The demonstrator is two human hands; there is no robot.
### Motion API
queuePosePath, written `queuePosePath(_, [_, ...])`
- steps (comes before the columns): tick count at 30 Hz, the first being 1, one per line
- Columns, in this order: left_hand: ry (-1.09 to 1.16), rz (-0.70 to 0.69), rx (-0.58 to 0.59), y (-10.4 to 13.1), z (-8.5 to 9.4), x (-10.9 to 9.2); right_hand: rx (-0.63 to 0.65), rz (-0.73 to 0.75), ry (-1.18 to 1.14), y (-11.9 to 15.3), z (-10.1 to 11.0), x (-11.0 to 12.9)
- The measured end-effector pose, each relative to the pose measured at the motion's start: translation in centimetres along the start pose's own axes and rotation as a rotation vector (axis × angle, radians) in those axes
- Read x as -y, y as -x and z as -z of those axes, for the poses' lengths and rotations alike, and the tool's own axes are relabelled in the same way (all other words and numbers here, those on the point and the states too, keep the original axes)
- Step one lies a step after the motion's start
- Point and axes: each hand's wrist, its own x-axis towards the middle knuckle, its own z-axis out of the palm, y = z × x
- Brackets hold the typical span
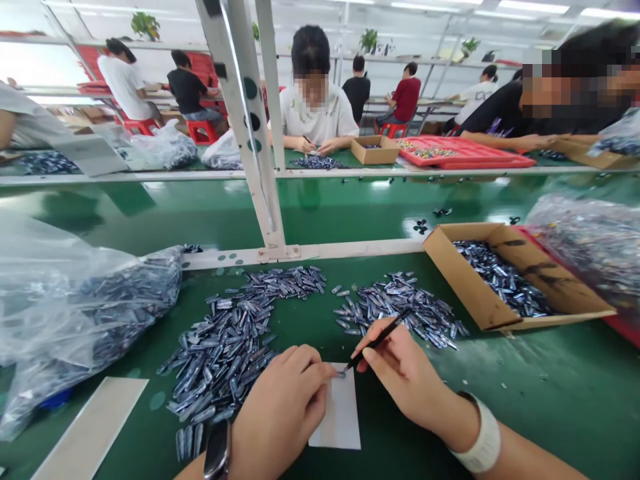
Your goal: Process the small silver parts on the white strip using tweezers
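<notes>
My right hand [400, 373] is closed round slim black tweezers [379, 340], held like a pen. Their tip points down and left at a small shiny blue-grey piece [341, 375] over a white card [337, 423]. My left hand [285, 407] has its thumb and forefinger pinched at the near end of that piece, its other fingers curled under. Left of this hand spreads a big heap of long blue-grey pieces [220, 353]. A second heap [400, 307] lies just beyond my right hand.
A cardboard box [480, 293] of similar pieces stands at right, beside a full clear bag [595, 247]. Another plastic bag [90, 313] bulges at left, near a pale strip [90, 430]. A white post [250, 120] rises from the table's back rail. Co-workers [315, 100] sit across the green belt [350, 207].
</notes>
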Motion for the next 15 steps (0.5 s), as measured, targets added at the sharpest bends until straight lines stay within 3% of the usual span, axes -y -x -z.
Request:
queuePosePath(4, [0.029, -0.035, -0.037, 0.4, 0.6, 0.2, -0.348, 0.121, 0.166, -0.8, 1.1, -0.1])
queuePosePath(8, [-0.025, -0.082, -0.052, 1.1, 0.6, 0.3, -0.558, 0.205, 0.333, -1.4, 2.7, 0.2])
queuePosePath(11, [-0.057, -0.086, -0.076, 1.4, 0.5, 0.4, -0.592, 0.278, 0.49, -1.4, 3.1, 1.0])
queuePosePath(15, [-0.059, -0.087, -0.088, 1.6, 0.8, 0.4, -0.458, 0.323, 0.759, -2.3, 1.6, 2.5])
